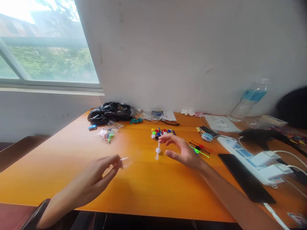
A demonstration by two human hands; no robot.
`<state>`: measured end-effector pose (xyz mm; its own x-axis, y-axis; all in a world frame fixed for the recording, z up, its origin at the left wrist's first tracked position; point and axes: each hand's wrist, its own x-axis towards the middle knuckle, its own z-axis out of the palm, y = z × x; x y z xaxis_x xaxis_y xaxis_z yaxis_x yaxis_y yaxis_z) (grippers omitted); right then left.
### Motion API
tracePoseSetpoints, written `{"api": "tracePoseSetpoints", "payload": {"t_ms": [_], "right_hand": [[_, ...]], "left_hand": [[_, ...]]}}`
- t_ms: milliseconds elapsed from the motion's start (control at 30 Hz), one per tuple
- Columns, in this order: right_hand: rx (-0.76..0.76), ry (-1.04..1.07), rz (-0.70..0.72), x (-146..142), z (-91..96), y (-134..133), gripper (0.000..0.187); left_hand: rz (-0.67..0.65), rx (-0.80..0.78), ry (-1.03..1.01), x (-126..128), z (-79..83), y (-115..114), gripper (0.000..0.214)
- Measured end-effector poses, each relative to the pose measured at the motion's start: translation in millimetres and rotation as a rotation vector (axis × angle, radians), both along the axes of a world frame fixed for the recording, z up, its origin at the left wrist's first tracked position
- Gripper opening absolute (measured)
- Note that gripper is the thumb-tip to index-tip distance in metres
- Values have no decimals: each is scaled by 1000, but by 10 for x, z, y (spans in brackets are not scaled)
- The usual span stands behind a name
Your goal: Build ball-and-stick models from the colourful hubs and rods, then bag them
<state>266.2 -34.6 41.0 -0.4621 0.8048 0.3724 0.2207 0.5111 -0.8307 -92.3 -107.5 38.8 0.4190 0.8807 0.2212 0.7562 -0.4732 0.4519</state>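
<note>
My left hand (103, 174) is over the left middle of the table, thumb and fingers pinched together. From the pinch sticks out a thin clear plastic piece (124, 158) with a whitish edge, blurred. My right hand (179, 150) is open, its fingers curved and the thumb apart. Just left of its fingertips is a white plastic piece (157, 150) with a round middle and two thin arms; I cannot tell whether a finger touches it. Behind that hand lies a cluster of coloured round pieces (153, 131). Similar armed pieces in green, black and red (198, 148) lie to its right.
A black plastic bag (110, 113) and a clear bag of small coloured parts (109, 132) lie at the back left. On the right are a power strip (242, 156) with chargers, a black phone (247, 177), a round tin (207, 137) and a clear bottle (249, 99).
</note>
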Motion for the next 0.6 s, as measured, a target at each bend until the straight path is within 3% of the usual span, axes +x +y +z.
{"api": "tracePoseSetpoints", "payload": {"t_ms": [100, 133, 233, 300, 433, 600], "right_hand": [[-187, 36, 166, -103, 168, 35, 83], [-255, 51, 177, -140, 235, 73, 83], [-298, 106, 105, -214, 503, 239, 49], [-215, 106, 14, -215, 730, 357, 36], [-30, -21, -96, -131, 1118, 545, 34], [76, -47, -96, 1, 1242, 704, 31]], "left_hand": [[-295, -286, -206, 359, 401, 301, 31], [-367, -315, -249, 471, 523, 427, 31], [-475, -235, -288, 741, 828, 821, 29], [-485, -186, -312, 857, 987, 1066, 30], [-352, -175, -318, 924, 1203, 1454, 38], [-327, -193, -307, 807, 1234, 1708, 37]]}}
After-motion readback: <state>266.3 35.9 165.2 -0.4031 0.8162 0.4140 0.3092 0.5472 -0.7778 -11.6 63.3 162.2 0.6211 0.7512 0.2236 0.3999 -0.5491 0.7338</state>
